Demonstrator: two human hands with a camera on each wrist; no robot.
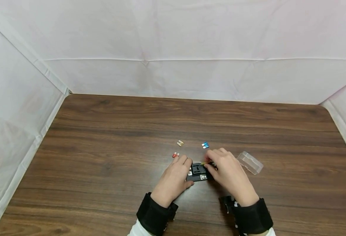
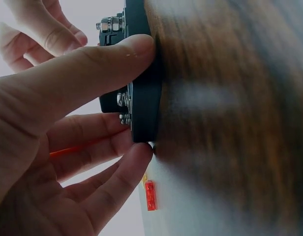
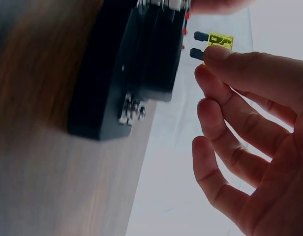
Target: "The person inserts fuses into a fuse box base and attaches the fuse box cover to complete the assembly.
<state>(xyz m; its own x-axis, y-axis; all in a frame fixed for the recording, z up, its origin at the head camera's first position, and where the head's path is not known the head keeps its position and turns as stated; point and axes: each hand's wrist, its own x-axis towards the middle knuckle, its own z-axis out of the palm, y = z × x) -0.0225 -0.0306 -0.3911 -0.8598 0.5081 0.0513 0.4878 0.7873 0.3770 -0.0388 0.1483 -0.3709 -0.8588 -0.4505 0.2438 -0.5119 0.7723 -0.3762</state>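
White sheets [image 1: 173, 32] hang behind and at both sides of a dark brown wood-grain table [image 1: 116, 131], seen from above. Near the table's front, between a person's 2 hands, a small black block [image 1: 198, 169] lies flat, with silver screws [image 1: 203, 177] near its edges. The left hand [image 1: 174, 178] grips the block's left part, thumb on the near side and fingers reaching round to the far side. The right hand [image 1: 229, 170] pinches a yellow fuse [image 3: 221, 39] between thumb and index finger, its other fingers gently bent. In the right wrist view, the fuse's 2 dark prongs point toward the block's top, with a gap between them and the block. Beyond the hands lie 3 loose fuses: a red fuse [image 1: 174, 155] just beside the left fingertips, a tan fuse [image 1: 180, 143] a little farther back, and a blue fuse [image 1: 205, 145] behind the block, near the right hand. To the right of that hand, a clear plastic cover [image 1: 250, 162] lies at a slant. Black bands [image 1: 253, 217] circle both wrists, and white sleeves [image 1: 138, 229] show below them.
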